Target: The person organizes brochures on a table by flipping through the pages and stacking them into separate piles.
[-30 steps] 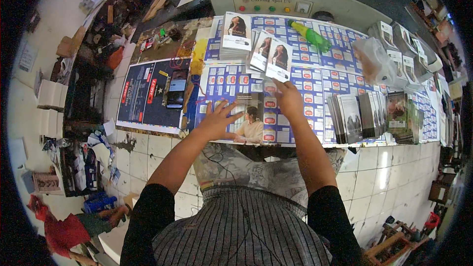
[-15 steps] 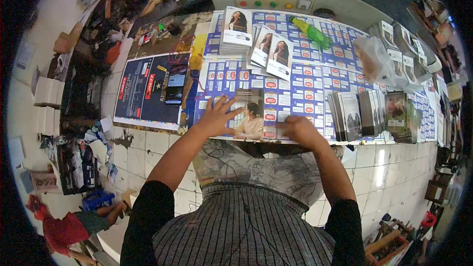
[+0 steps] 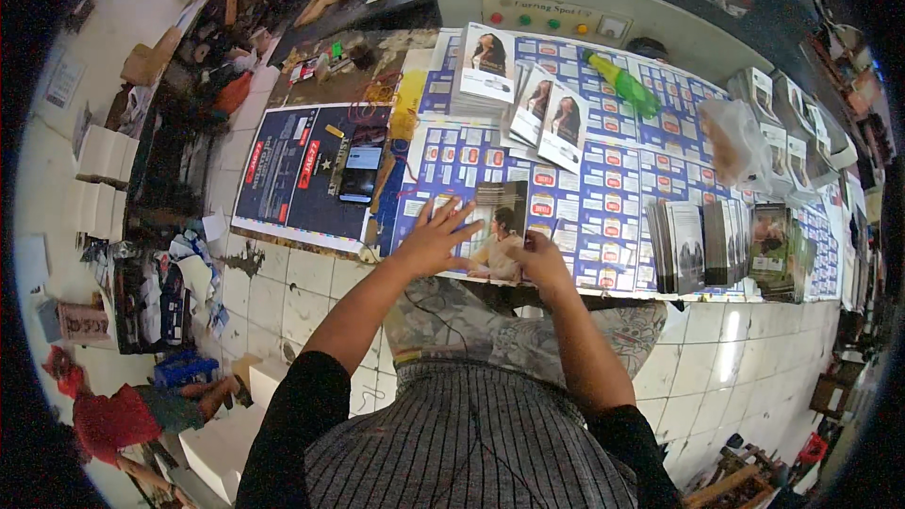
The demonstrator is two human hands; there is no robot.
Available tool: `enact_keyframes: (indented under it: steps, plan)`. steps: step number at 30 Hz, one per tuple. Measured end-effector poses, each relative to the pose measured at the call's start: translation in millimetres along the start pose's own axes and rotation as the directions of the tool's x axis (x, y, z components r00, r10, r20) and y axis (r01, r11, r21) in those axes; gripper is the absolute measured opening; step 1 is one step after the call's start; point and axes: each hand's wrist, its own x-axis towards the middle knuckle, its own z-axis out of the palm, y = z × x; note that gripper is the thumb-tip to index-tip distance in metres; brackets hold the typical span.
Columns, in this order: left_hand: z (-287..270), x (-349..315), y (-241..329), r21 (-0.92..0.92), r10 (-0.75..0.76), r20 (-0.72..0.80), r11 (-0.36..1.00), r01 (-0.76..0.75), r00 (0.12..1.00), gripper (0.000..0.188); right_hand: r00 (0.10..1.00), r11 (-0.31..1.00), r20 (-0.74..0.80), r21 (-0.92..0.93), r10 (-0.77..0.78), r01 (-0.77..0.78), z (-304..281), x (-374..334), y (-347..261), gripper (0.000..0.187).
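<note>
A leaflet (image 3: 494,247) with a picture of a person in a light shirt lies near the front edge of the table. Across its left side my left hand (image 3: 429,243) rests flat, fingers spread. My right hand (image 3: 545,266) is at the leaflet's right edge, thumb and fingers drawn together on it. Beyond them is a stack of white leaflets (image 3: 485,85). Beside that stack, a few more white leaflets (image 3: 562,127) lie fanned out and overlapping. The table is covered with blue printed sheets (image 3: 603,226).
A green bottle (image 3: 624,85) lies at the back, and a clear plastic bag (image 3: 740,143) is near bundled leaflets (image 3: 787,123). Bundles of folded leaflets (image 3: 681,245) stand to the right. At left are a phone (image 3: 360,170) and a dark printed sheet (image 3: 283,174). A person in red (image 3: 118,424) is at lower left.
My right hand has moved left from beside the leaflet onto its right edge. My left hand stays spread on the leaflet. The whole view has shifted slightly.
</note>
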Motion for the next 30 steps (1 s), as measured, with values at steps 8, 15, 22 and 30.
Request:
enact_keyframes:
  steps: [8,15,22,30]
  plan:
    - [0,-2,4,0.118,-0.064,0.000,0.991,0.063,0.998,0.081,0.539,0.492,-0.137,-0.633,-0.831,0.598,-44,27,-38,0.028]
    - [5,-2,9,0.086,-0.050,-0.033,0.995,0.053,0.998,0.082,0.229,0.195,-0.128,-0.934,-0.965,0.298,-62,84,-127,0.039]
    - [-5,1,10,0.136,-0.055,0.011,0.989,0.053,0.998,0.080,0.715,0.233,0.179,-0.869,-0.676,0.437,-69,103,-70,0.052]
    - [-2,9,13,0.056,-0.021,-0.062,0.998,0.025,0.998,0.079,0.485,0.245,-0.396,-0.905,-0.779,-0.347,-274,-8,18,0.082]
